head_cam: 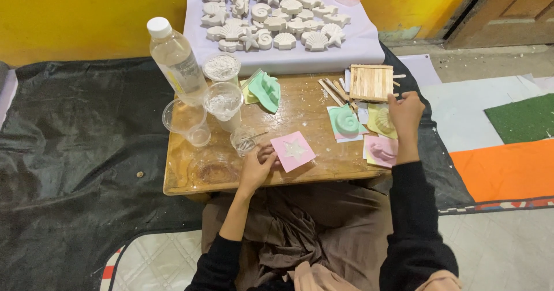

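Yellow wall behind, we sit at a low wooden surface (300,109). Our left hand (255,169) rests its loosely curled fingers on the edge of the pink mould (293,150); it looks light, flexible and wet-filled, best held level by opposite edges. Our right hand (405,115) hovers half-curled, empty, near the stick raft (371,83).
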